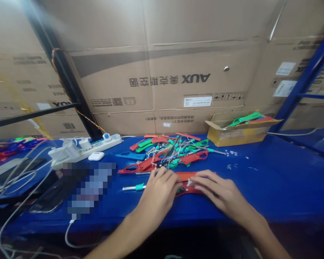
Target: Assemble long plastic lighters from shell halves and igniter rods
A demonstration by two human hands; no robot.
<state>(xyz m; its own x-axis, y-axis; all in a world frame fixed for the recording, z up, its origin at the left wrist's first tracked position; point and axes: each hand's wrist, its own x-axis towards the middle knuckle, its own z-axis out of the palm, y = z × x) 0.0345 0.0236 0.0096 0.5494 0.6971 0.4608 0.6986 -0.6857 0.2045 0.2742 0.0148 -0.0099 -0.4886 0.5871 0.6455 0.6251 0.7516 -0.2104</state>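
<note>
In the head view, a red lighter casing half (190, 189) lies at the front of the blue table, between my hands. My left hand (162, 185) has its fingers curled over the casing's left part. A metal tube with a green collar (139, 187) sticks out to the left of that hand. My right hand (218, 189) bends its fingers onto the casing's right part, its thumb hidden. Small whitish parts (189, 182) show between the fingertips, too blurred to name. Just behind lies an orange-red casing piece (185, 176).
Behind my hands is a heap of lighter parts (175, 147) with tubes and wires. An open carton (237, 136) of casings stands back right, near white scraps (231, 153). To the left are a power strip (102, 144), a white earbud case (96, 156), a phone (93, 190) and cables.
</note>
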